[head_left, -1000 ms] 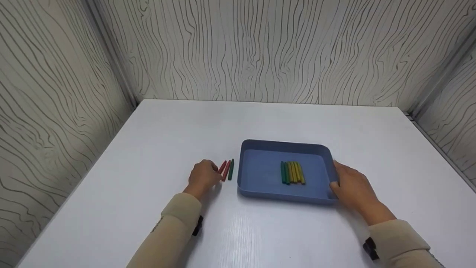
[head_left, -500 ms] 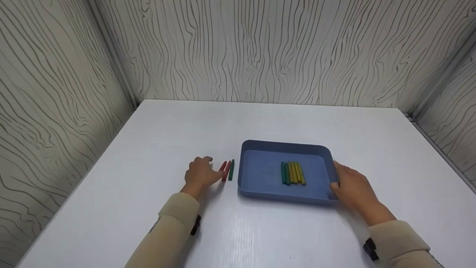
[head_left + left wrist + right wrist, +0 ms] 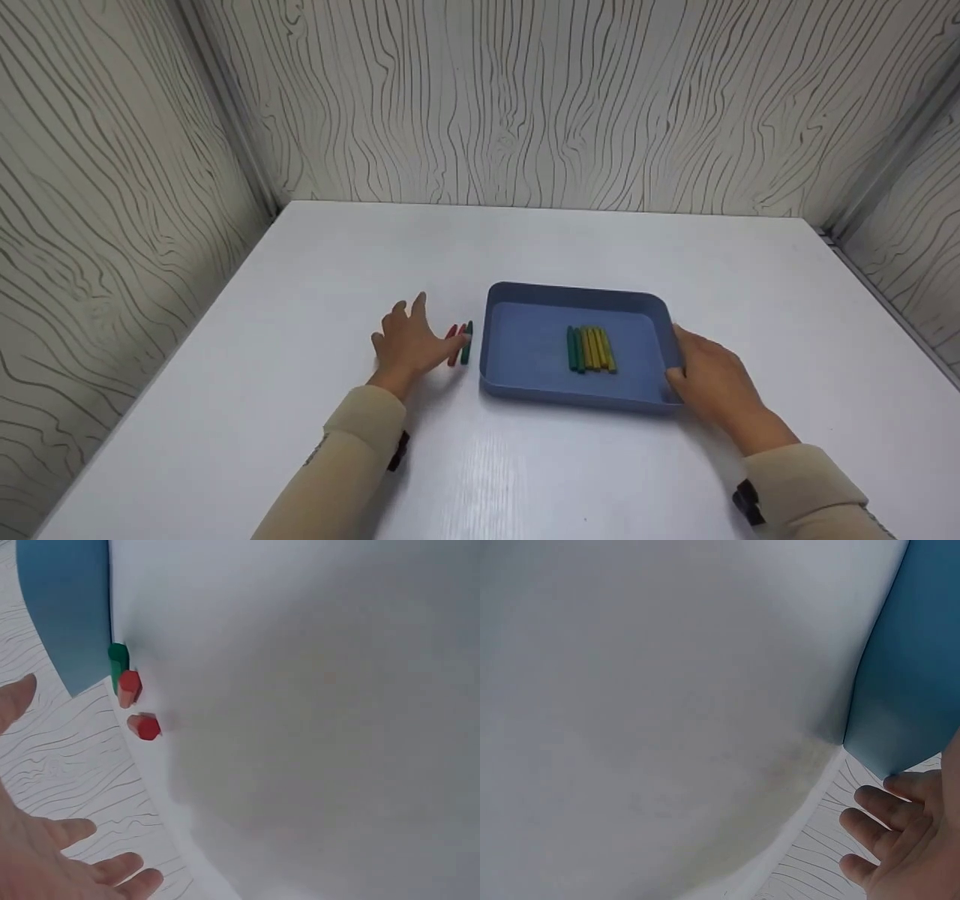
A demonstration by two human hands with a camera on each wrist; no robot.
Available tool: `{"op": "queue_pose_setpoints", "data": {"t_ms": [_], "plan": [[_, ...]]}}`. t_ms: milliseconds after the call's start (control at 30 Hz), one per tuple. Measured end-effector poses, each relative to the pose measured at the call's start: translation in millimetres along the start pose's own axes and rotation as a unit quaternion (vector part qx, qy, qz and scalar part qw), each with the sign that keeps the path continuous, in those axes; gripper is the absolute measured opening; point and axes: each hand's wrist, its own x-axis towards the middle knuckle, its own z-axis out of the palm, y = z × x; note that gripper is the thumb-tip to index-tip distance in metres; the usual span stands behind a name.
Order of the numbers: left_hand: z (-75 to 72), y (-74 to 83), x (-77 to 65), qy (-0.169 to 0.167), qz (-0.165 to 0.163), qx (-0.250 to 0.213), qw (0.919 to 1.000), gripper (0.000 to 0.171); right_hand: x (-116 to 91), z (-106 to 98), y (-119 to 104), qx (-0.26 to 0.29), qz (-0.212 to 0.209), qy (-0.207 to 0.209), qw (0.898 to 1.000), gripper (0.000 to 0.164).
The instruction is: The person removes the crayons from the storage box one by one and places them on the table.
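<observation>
My left hand (image 3: 411, 341) is spread beside two red crayons and one green crayon (image 3: 466, 352) on the table, its thumb crossing in front of them in the head view. In the left wrist view that hand (image 3: 52, 855) holds nothing, and the ends of one red crayon (image 3: 129, 687) and another red crayon (image 3: 147, 727) face the camera. My right hand (image 3: 712, 375) holds the right side of a blue tray (image 3: 525, 394), thumb over the rim and fingers along the outside. Inside the tray, green crayons (image 3: 574, 349) and several yellow crayons (image 3: 597, 349) lie side by side.
The white table (image 3: 375, 247) carries the tray near its middle. Wood-grain patterned panels (image 3: 502, 105) stand behind it and at both sides. A narrow strip of table separates the loose crayons from the tray's left wall.
My left hand has lifted off the red crayons and its fingers have spread apart, the thumb swinging right toward the green crayon. The tray and right hand look the same.
</observation>
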Motion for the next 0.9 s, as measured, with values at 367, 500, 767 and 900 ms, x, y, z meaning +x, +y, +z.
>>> {"op": "queue_pose_setpoints", "data": {"t_ms": [367, 500, 767, 900], "plan": [[0.1, 25.6, -1.0, 0.019, 0.015, -0.012, 0.9996, 0.099, -1, -1, 0, 0.009, 0.009, -0.008, 1.000, 0.060], [3.2, 37.2, -1.4, 0.022, 0.020, -0.018, 0.9994, 0.098, -1, -1, 0, 0.011, 0.010, -0.009, 1.000, 0.060], [13.2, 62.8, -2.4, 0.017, 0.042, -0.017, 0.9988, 0.098, -2, -2, -1, 0.013, 0.012, -0.010, 1.000, 0.060], [18.0, 74.6, -3.5, 0.011, 0.057, -0.013, 0.9982, 0.098, -2, -2, -2, 0.017, 0.012, -0.011, 1.000, 0.060]]}}
